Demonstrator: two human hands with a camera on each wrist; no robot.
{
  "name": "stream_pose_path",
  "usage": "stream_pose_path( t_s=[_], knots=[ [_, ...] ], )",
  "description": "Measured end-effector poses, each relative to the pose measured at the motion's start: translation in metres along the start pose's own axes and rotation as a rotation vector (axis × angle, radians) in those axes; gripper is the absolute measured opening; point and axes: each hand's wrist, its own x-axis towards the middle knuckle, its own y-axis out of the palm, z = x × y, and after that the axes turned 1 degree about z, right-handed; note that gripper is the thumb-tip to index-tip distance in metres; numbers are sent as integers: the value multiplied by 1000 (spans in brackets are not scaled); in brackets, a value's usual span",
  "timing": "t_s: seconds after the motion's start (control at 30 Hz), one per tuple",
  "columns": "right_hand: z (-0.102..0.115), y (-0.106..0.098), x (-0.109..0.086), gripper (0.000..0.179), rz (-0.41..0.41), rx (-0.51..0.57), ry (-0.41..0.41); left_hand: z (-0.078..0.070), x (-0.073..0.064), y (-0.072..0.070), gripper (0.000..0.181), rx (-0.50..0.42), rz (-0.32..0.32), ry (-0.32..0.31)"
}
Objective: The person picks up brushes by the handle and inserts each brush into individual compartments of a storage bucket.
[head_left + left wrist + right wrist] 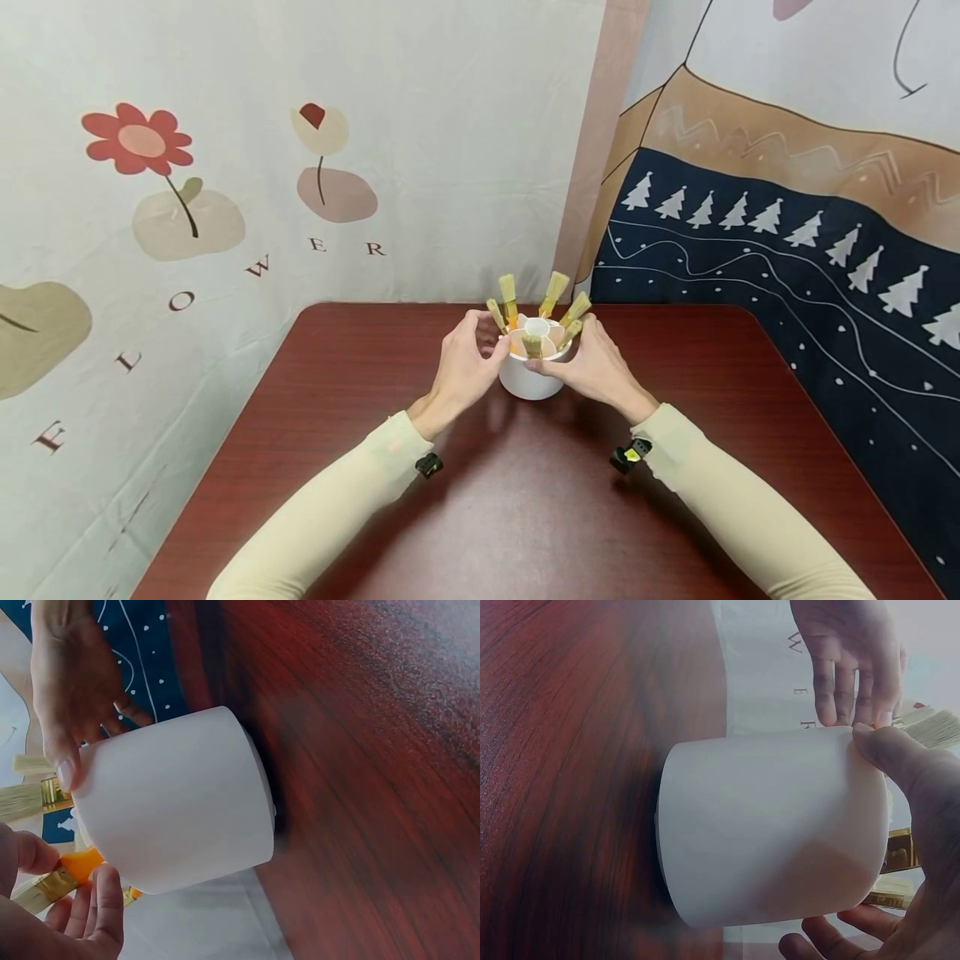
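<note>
A white round holder [531, 385] with petal-shaped compartments stands upright toward the table's back edge. Several paintbrushes lean outward in it, pale bristles up, among them one brush [553, 293] at the back. On the holder's left side my left hand [467, 362] pinches the orange handle of a paintbrush [81, 864] close to the rim, between thumb and fingers. My right hand [600, 367] grips the opposite side of the holder, thumb over the front rim and fingers behind it. The brushes' lower ends are hidden inside the holder.
The dark red wooden table [525, 517] has rounded back corners. A pale flower-printed cloth [465, 150] hangs behind it, and a navy cloth with white trees [720, 258] hangs along the right. Both wrists carry small black cameras, one being the right wrist camera [630, 455].
</note>
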Motion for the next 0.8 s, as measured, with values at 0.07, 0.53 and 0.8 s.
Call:
stream_pose_path(
  t_s=[0.07,0.53,0.8],
  knots=[
    [0,0,0,122,-1,2,1,1,0,0,35,9,8,-5],
    [0,2,-2,127,4,-6,0,7,1,2,33,78,52,-46],
    [-1,2,-3,122,-3,-9,-3,11,2,1,33,113,79,-45]
  ],
)
